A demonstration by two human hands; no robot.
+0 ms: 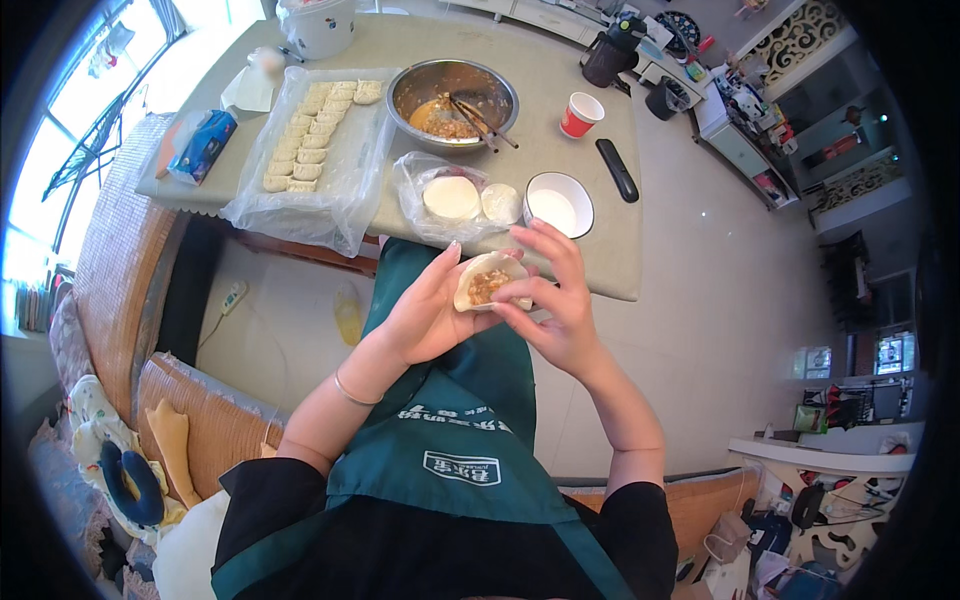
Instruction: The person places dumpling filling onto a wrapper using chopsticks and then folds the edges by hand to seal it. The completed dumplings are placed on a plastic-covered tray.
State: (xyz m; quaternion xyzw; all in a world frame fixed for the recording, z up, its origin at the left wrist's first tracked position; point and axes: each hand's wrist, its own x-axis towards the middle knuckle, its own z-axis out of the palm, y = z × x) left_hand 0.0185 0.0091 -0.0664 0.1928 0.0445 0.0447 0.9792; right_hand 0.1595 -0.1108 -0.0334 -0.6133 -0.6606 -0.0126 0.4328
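Observation:
A round dough wrapper (pixel 463 294) with minced filling (pixel 487 285) at its middle lies cupped in my left hand (pixel 420 307). The thumb and a finger of my right hand (pixel 559 307) pinch the wrapper's near right rim, while the other fingers are raised. Just beyond my hands, a stack of round wrappers (pixel 451 198) sits in a clear plastic bag (pixel 409 176). Beside it is a white bowl (pixel 555 210) with white contents. Farther back, a steel bowl (pixel 405 124) holds filling and a pair of chopsticks (pixel 480 124). Rows of folded dumplings (pixel 311 140) rest on a plastic-covered tray (pixel 349 165).
On the table (pixel 525 45) stand a red and white paper cup (pixel 580 116), a dark elongated object (pixel 617 171), a dark bottle (pixel 611 56), a blue tissue pack (pixel 201 146) and a white bucket (pixel 319 30). The table's near edge runs just beyond my hands. Woven-covered seating (pixel 202 397) is at left.

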